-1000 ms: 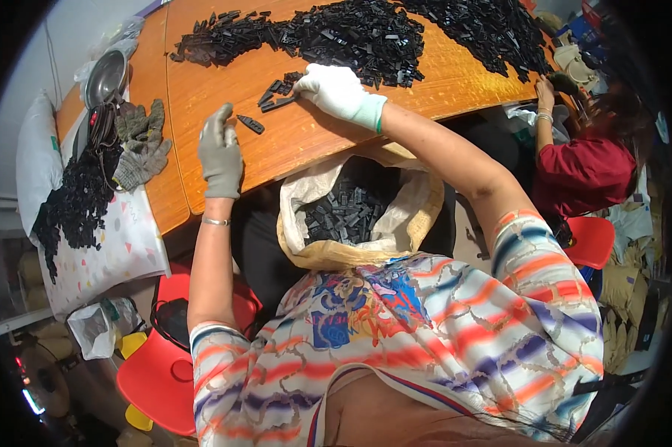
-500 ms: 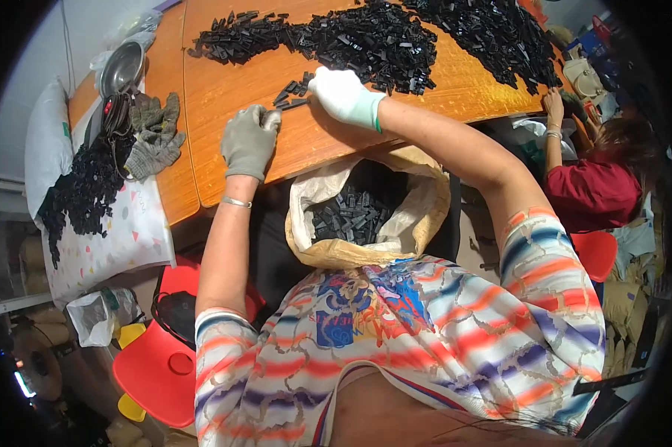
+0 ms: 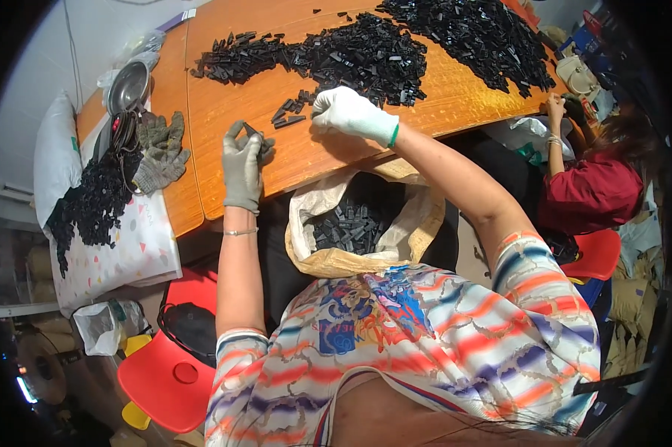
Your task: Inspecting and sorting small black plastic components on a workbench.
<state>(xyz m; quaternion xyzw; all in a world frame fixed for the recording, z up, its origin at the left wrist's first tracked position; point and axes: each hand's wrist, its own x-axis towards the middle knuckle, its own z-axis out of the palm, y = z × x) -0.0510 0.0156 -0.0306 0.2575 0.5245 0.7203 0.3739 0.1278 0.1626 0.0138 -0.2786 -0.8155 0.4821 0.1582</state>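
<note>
My left hand, in a grey glove, is raised at the table's near edge. Its thumb and fingers close on a small black plastic piece. To its right, my right hand in a white glove hovers low over the table with the fingers curled in. What those fingers hold, if anything, is hidden. A few loose black pieces lie just left of it. Behind stretches a pile of similar pieces. On my lap an open woven sack contains more black pieces.
A second black pile covers the far right of the wooden table. Used work gloves, a metal bowl and black scraps lie at left. A red stool stands below. A co-worker in a dark red top sits at right.
My left hand has turned upward and drawn slightly toward me, so the black piece in its fingers shows. My right hand has shifted slightly nearer, fingers curled.
</note>
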